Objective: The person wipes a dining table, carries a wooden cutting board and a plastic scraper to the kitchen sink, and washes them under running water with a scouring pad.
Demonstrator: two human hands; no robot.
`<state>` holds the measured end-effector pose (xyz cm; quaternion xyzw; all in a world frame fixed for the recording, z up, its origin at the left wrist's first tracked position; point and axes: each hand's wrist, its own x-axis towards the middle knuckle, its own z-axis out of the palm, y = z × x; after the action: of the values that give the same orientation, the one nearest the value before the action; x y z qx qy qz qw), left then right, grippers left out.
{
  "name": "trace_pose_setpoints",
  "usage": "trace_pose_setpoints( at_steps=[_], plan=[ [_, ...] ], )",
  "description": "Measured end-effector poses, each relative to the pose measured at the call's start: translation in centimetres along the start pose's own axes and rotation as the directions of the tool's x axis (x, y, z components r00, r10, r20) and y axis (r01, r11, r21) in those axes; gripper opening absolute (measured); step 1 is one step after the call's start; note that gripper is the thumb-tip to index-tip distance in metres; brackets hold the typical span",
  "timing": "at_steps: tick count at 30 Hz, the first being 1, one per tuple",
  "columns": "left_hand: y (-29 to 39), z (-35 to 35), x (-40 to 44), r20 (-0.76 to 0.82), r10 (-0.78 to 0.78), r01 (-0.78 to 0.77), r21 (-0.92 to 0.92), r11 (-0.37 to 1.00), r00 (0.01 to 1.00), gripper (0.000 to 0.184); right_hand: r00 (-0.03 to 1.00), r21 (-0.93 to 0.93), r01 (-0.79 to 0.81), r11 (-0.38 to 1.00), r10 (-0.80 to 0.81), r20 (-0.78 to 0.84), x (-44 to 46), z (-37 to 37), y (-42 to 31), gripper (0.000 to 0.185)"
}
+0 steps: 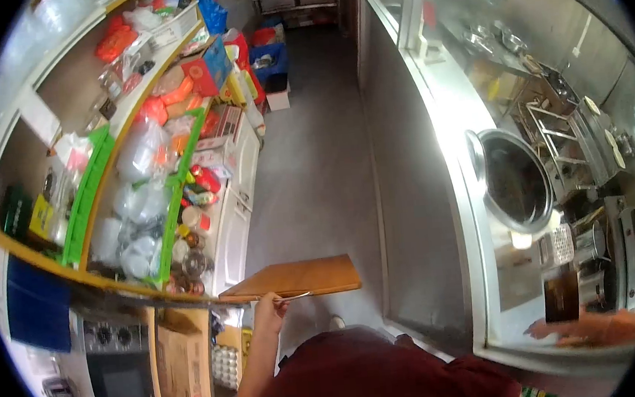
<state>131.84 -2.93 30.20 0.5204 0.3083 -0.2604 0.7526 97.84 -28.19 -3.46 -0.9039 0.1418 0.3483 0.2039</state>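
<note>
Head view: dark round rim crops both sides; glare washes out parts of the glass side, right of the grip.
Left hand (271, 315): closed on the near edge of the wooden board (297, 276); palm and most fingers hard to make out.
Board: flat, brown, smooth, slanted at its left end, just beyond the hand.
Metal piece (295, 297): thin, shiny, at the fingers along the board's near edge; its kind is unclear.
Right hand: cannot be identified for certain, nor its grip told.
Glass side: a blurred hand and forearm (604, 327), owner unclear, beside a dark brown block (562, 297).
Round vessel (516, 180): shiny metal rim, dark inside, ahead and right of the grip.
Shelves (138, 100): filmy plastic bags and green plastic edging, ahead and left.
Egg tray (226, 366): pale, bumpy, partly hidden, left of the forearm.
</note>
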Motion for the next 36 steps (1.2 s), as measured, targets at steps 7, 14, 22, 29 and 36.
trace_pose_setpoints(
  at_steps=[7,14,22,29,36],
  plan=[
    [8.9,10.2,15.6,0.117,-0.107,0.091,0.133,0.987,0.987,0.006,0.987,-0.058,-0.136,0.989,0.13,-0.095,15.5,-14.3,-1.0,0.019],
    [19.5,22.7,30.6,0.225,-0.207,0.148,0.254,0.956,0.952,0.011,0.877,0.141,-0.375,0.916,0.4,-0.268,29.1,-25.5,2.2,0.025],
    [30.5,41.1,46.2,0.252,-0.237,0.139,0.354,0.925,0.938,0.005,0.732,0.782,-0.411,0.469,0.681,-0.023,32.3,-36.1,-0.6,0.028],
    [37.2,56.8,58.2,0.202,-0.111,0.053,0.276,0.96,0.973,0.006,0.808,0.702,-0.418,0.576,0.59,-0.003,48.6,-48.6,3.6,0.026],
    [46.8,68.9,68.6,0.201,-0.098,0.067,0.153,0.986,0.975,0.009,0.771,0.48,-0.209,0.852,0.446,-0.454,72.3,-76.2,12.9,0.031]
  ],
)
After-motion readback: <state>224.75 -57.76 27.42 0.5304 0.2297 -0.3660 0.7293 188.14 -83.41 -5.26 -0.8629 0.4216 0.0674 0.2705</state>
